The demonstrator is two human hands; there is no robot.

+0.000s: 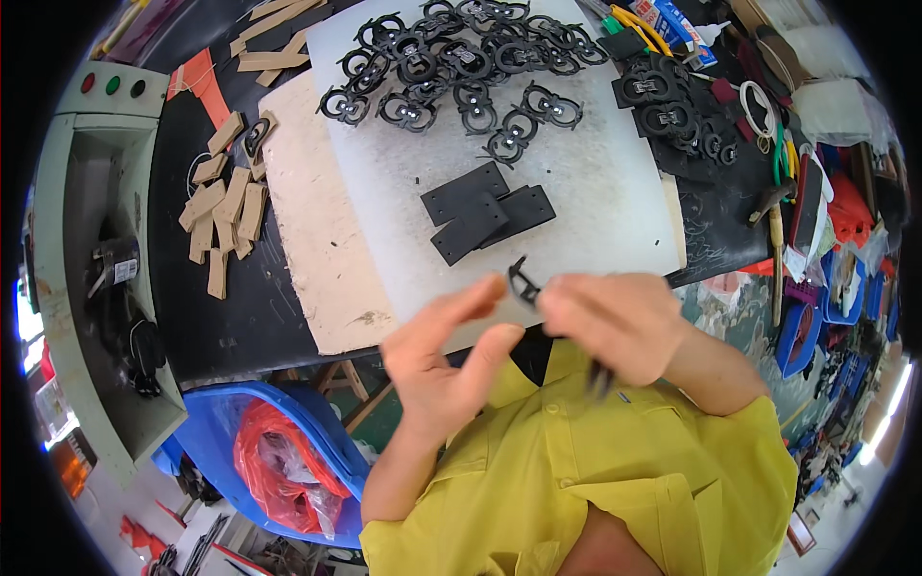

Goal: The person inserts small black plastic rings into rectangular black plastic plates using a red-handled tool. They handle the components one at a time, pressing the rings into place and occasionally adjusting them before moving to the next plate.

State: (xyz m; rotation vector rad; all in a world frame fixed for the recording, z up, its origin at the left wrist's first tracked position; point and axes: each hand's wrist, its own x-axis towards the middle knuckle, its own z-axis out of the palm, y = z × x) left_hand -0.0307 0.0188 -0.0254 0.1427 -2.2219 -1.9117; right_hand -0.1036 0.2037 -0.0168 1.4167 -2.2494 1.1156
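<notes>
Honestly, what'd worry me here is the small black piece (524, 286) poking out of the right hand (615, 322): it's out past the fingertips, over the near edge of the white board (605, 197), so a loose pinch could let it drop off the near side toward the yellow shirt (624, 509). Its tips look pointy and aim at the left hand (437, 355), so a slip could jab those fingers, I reckon. Can't tell if it's a tool or a part, since motion blur hides the grip, and there's a dark blurry bit (600, 379) below that fist too. A careless sweep to the far side might also knock the loosely stacked black plates (471, 206). Pose-wise, both elbows are bent and the forearms angle inward; the right fingers are curled around the piece, knuckles up, while the left has thumb and fingers spread, apparently holding nothing.
</notes>
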